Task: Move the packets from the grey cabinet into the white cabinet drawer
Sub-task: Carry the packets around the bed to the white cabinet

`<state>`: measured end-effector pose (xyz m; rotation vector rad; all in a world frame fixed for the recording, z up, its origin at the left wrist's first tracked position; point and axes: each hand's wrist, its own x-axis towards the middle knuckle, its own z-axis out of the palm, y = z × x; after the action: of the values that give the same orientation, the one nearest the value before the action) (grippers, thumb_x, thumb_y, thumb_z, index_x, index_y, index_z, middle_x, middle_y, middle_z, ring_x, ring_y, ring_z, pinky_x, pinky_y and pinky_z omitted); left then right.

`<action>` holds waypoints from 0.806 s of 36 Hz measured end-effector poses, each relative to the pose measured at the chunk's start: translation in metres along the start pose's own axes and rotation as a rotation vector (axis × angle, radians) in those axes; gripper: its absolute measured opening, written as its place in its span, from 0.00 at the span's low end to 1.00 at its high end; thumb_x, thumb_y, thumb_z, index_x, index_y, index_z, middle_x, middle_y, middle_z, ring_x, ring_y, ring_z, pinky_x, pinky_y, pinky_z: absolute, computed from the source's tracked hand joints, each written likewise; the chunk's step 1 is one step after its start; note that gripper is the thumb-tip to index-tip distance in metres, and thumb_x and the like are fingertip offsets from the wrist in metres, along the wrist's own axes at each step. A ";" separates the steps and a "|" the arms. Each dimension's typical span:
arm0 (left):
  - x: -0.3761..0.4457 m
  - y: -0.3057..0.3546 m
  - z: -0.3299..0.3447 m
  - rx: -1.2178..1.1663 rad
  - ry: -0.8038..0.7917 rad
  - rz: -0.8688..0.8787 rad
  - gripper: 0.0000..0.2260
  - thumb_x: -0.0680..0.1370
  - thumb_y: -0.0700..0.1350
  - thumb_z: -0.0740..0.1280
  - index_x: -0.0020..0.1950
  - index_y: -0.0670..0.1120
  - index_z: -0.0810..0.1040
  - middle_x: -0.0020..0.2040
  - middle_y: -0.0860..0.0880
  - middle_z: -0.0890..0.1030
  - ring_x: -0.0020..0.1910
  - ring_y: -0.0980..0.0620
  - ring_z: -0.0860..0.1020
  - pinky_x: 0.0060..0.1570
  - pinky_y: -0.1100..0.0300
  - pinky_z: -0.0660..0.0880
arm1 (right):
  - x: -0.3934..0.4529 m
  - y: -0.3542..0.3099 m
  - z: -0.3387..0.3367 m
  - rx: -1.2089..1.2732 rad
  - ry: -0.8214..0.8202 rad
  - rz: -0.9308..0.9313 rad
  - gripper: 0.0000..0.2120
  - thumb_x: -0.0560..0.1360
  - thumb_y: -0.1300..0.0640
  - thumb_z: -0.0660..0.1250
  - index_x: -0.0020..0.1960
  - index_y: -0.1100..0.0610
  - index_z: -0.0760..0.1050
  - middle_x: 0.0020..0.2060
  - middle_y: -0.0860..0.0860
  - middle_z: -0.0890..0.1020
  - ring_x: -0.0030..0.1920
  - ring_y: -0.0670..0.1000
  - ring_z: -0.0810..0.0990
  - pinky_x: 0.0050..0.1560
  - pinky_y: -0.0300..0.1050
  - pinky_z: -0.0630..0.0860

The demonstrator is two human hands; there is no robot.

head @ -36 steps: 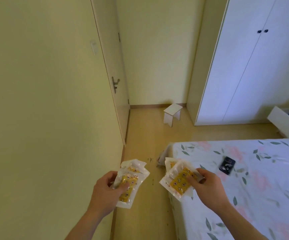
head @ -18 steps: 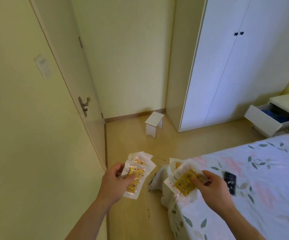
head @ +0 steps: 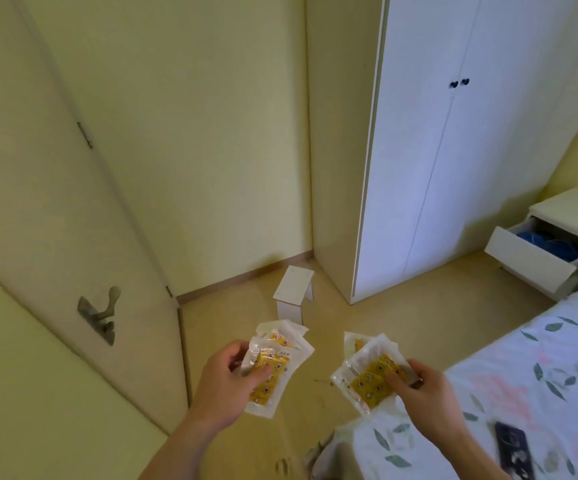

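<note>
Both forearms bare, no sleeves, no gloves; hands [head: 225,379] w/o rings or watch.

We see soft, even daylight, bright enough, with a yellow-green cast over the walls and the door [head: 73,220]. Source is out of frame; can't tell which side. The wardrobe [head: 454,150] reads bluish-white, slightly blown near the top. Shadows are weak: a faint one under the stool [head: 292,294], another along the wardrobe's base. Glare on the clear film of the packets [head: 270,370]. Wide-angle bowing is strong; door and wardrobe edges lean outward. Motion blur smears the door handle [head: 102,311] and the dark phone [head: 511,448] at bottom right. Overall focus is soft and fine detail is lost.
</note>
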<state>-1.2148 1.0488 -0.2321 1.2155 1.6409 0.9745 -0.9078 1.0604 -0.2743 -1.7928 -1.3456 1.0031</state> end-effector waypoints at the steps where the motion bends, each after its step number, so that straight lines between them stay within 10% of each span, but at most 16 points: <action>1: 0.018 0.004 -0.005 -0.013 0.003 0.002 0.08 0.73 0.40 0.77 0.50 0.49 0.83 0.46 0.52 0.87 0.45 0.53 0.85 0.41 0.61 0.81 | 0.017 -0.010 0.006 -0.005 -0.017 0.007 0.10 0.77 0.51 0.71 0.37 0.51 0.79 0.24 0.45 0.76 0.24 0.43 0.69 0.30 0.40 0.66; 16: 0.291 0.039 -0.020 -0.004 -0.197 0.029 0.09 0.73 0.39 0.77 0.50 0.49 0.83 0.45 0.52 0.87 0.44 0.53 0.85 0.38 0.63 0.79 | 0.219 -0.113 0.056 0.063 0.157 0.015 0.10 0.78 0.56 0.71 0.37 0.51 0.78 0.25 0.41 0.79 0.23 0.40 0.71 0.23 0.30 0.64; 29: 0.469 0.107 0.098 0.126 -0.661 0.158 0.09 0.73 0.41 0.78 0.49 0.51 0.83 0.44 0.53 0.87 0.44 0.53 0.85 0.44 0.58 0.79 | 0.297 -0.096 0.030 0.152 0.568 0.246 0.08 0.77 0.53 0.72 0.39 0.49 0.81 0.27 0.47 0.80 0.26 0.47 0.74 0.30 0.48 0.72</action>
<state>-1.1674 1.5368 -0.2499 1.5624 1.1025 0.4767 -0.9264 1.3734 -0.2600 -1.9560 -0.6972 0.6194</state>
